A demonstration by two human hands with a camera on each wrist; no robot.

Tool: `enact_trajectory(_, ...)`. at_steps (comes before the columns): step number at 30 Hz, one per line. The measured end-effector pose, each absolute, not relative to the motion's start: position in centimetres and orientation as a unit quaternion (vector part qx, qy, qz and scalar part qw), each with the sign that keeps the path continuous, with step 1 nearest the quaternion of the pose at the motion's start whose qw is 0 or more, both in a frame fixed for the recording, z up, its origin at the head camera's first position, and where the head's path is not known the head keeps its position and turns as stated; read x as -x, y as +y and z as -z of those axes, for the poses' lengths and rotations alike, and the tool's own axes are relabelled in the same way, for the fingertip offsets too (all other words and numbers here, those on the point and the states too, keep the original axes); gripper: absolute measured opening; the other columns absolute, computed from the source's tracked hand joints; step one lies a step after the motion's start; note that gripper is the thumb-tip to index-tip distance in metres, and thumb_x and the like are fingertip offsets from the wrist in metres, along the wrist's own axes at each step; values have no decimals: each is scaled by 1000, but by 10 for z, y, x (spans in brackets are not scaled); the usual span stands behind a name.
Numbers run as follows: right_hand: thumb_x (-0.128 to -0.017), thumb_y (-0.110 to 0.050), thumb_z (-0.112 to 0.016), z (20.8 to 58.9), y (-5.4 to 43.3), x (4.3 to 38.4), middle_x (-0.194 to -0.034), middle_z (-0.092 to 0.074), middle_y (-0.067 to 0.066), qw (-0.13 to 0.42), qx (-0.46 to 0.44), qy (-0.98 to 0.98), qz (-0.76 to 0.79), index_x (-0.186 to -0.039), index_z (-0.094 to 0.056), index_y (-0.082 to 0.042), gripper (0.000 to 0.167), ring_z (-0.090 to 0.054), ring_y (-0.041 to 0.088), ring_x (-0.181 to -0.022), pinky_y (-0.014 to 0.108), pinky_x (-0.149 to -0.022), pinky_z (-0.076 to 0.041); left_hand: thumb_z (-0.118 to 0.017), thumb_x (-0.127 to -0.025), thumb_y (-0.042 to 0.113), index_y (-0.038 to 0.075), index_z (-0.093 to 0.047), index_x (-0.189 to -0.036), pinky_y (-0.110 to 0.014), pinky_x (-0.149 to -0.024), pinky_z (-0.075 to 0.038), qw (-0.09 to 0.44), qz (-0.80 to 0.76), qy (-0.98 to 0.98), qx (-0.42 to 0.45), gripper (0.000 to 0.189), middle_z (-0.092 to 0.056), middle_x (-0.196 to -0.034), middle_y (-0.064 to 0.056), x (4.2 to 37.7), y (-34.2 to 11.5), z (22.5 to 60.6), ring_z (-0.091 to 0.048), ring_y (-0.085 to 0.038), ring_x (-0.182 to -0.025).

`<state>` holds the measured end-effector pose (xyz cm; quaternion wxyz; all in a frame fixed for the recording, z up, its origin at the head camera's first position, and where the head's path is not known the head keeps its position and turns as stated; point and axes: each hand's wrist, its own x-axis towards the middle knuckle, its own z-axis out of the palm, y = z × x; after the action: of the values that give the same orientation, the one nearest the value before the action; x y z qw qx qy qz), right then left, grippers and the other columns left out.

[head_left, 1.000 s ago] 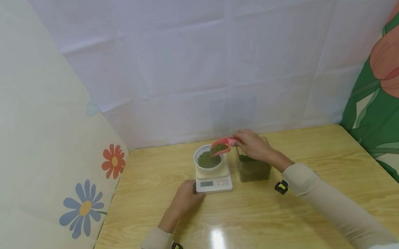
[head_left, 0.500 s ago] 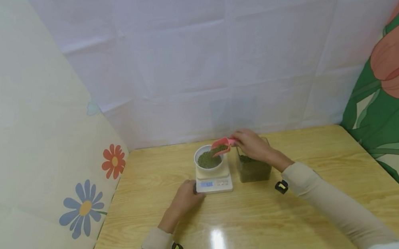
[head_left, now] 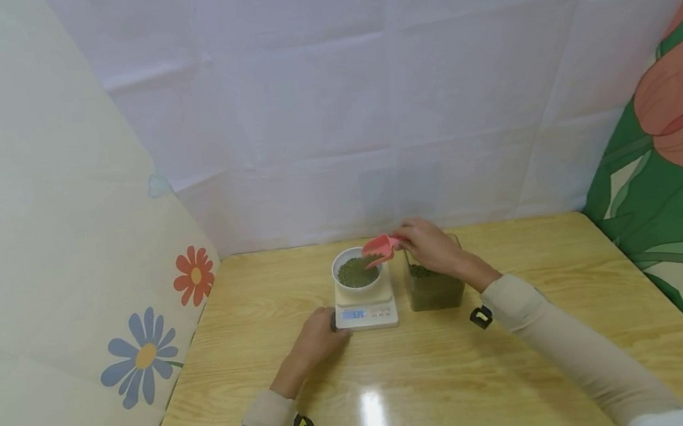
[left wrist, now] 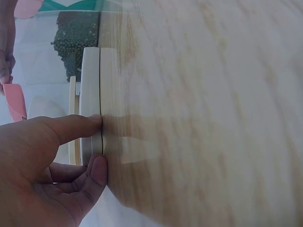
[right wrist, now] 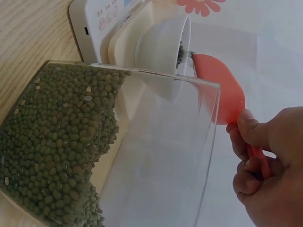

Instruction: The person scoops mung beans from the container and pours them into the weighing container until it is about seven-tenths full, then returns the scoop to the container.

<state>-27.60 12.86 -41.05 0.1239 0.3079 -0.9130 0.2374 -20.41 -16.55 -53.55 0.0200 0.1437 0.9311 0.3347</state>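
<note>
My right hand (head_left: 432, 247) grips the handle of a pink scoop (head_left: 377, 246), tilted over the right rim of a white bowl (head_left: 358, 289). In the right wrist view, green mung beans (right wrist: 181, 54) show at the bowl's mouth beside the scoop's lip. The bowl stands on a white kitchen scale (head_left: 382, 313), whose blue display (head_left: 353, 315) is lit with digits. My left hand (head_left: 316, 337) holds the scale's left front edge, its fingertips (left wrist: 98, 170) and thumb against the casing. A clear square container (right wrist: 208, 156) of mung beans (right wrist: 57, 142) stands right of the scale.
The wooden table (head_left: 432, 382) runs back to a white cloth backdrop (head_left: 306, 106). Flower-printed panels (head_left: 145, 355) flank it on both sides. My right forearm reaches past the container, which stands close to the scale.
The scoop has tipped further toward the bowl, and the beans heaped in it have slid down to its lip. The scale's display has lit up. My left hand stays put.
</note>
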Motion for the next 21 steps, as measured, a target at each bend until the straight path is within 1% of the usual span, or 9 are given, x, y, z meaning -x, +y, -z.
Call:
enact_trajectory(7,-100,-9,-72,406,129,273,-110,-74,19,114,-311,-913,-238,-122,-75,4,26,-68,37,-105,52,-95,-59,-83,-89,17,3,-75,-113,-37,-80,-58,14,-327,934,-146,29,-70,-95,-5,205,-165,536,-58,-17,-86)
enact_trajectory(15,-100,-8,-72,405,130,273,-105,-74,17,122,-320,-912,-228,-119,-76,4,23,-67,34,-100,51,-90,-59,-82,-89,16,2,-75,-117,-40,-83,-60,20,-330,933,-143,32,-71,-98,-8,204,-166,537,-60,-18,-88)
enact_trajectory(21,-100,-8,-72,404,130,271,-105,-74,16,122,-319,-913,-225,-119,-77,3,22,-67,33,-99,51,-89,-59,-82,-90,16,3,-75,-119,-40,-84,-59,22,-333,932,-142,33,-72,-99,-7,204,-166,538,-60,-17,-89)
